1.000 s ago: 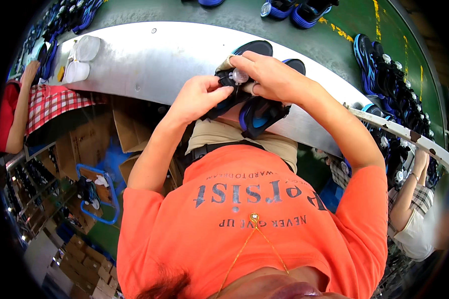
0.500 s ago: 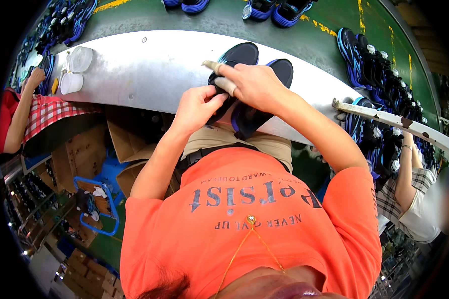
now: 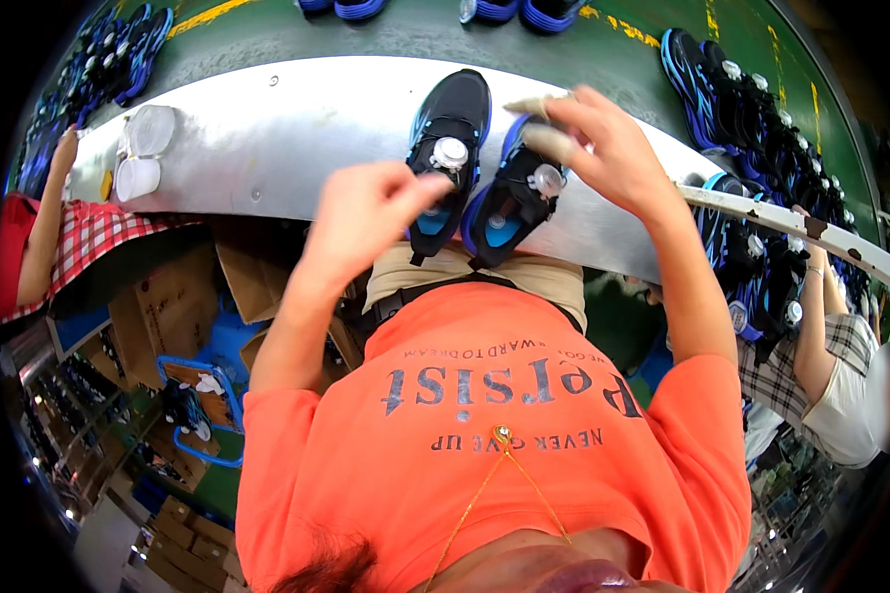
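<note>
A pair of black sports shoes with blue soles stands on the pale metal bench, toes pointing away from me. On the left shoe [image 3: 455, 104] sits a round white dial-like piece [image 3: 450, 153]; a clear one [image 3: 546, 180] lies on the right shoe [image 3: 499, 198]. Beside the left shoe is my left hand [image 3: 366, 212], blurred, its thumb apart from the curled fingers and nothing visible in it. My right hand [image 3: 608, 148] hovers above the right shoe's toe, open, fingers spread. Pale covers wrap two of its fingertips.
The metal bench [image 3: 297, 128] curves across in front of me. Clear tubs [image 3: 150, 130] stand on its left part, near a person in red [image 3: 30, 237]. More shoes [image 3: 732, 109] line the right, by a chipped white rail [image 3: 791, 219] and another person's arm [image 3: 813, 316].
Both hands have come off the left shoe: the left drew back leftward, the right moved right and up. The white and clear round pieces on the shoes are now uncovered.
</note>
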A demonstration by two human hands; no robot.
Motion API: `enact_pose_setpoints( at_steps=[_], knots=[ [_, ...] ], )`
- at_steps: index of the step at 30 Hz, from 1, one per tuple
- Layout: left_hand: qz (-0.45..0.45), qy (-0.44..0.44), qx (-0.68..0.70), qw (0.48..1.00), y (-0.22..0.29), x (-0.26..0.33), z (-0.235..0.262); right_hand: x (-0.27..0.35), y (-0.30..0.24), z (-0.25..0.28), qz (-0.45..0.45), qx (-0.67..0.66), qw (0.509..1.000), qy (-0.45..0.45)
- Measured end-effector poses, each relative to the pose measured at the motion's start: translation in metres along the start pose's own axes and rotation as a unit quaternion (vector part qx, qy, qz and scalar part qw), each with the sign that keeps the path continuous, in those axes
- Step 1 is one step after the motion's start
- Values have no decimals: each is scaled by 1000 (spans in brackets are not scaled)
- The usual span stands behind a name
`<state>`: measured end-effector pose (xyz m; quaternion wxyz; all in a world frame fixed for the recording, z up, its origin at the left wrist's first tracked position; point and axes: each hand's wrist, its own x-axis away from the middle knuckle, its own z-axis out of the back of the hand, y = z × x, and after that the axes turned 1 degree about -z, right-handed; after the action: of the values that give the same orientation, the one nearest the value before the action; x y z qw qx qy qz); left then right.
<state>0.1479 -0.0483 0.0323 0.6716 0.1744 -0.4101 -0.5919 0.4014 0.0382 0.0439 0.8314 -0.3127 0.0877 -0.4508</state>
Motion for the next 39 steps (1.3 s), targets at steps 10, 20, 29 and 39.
enact_pose_setpoints(
  at_steps=[10, 20, 29, 39],
  knots=[
    [-293, -65, -50, 953, -2, -47, -14, 52, 13, -53, -13, -106, 992, 70],
    [-251, -123, 60, 958, -13, -54, -10, 52, 6, -42, 35, -181, 982, 46],
    [-273, -136, 110, 946, -21, -50, -13, 54, 8, -49, 4, -134, 989, 66],
    [-372, 44, -65, 925, 6, -33, -19, 53, 4, -60, -70, -79, 992, 74]
  ],
)
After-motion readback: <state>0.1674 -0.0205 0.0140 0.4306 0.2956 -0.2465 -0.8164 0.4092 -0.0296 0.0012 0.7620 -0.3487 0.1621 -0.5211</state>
